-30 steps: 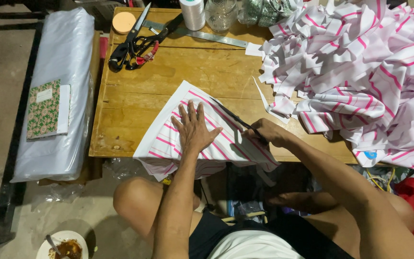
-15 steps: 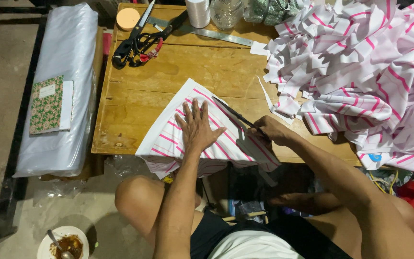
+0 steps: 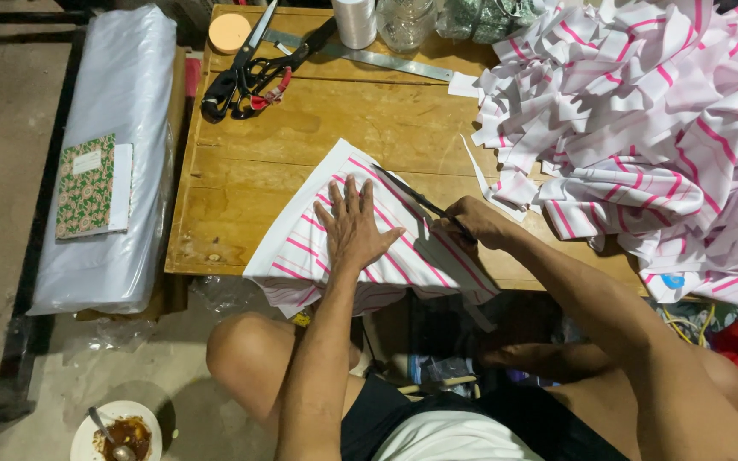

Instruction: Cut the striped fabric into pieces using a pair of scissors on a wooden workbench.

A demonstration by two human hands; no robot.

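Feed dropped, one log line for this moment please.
left hand flat on striped cloth | right hand grips scissors | wooden table

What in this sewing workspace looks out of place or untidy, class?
A plate with a spoon and brown food remains sits on the floor by the worker's knee, where it could be kicked. The striped cloth pile spills over the table's right edge. The left hand presses a striped piece flat; the right hand holds a dark blade.

White, pink-striped fabric piece [image 3: 403, 256] lies on low wooden table [image 3: 241, 188], overhanging near edge. Left hand [image 3: 354, 226] flat on it; right hand [image 3: 476, 224] at its right side with long dark scissors [image 3: 407, 192]. Heap of striped fabric pieces [image 3: 642, 111] to the right. Black-handled shears [image 3: 245, 72] at far left.
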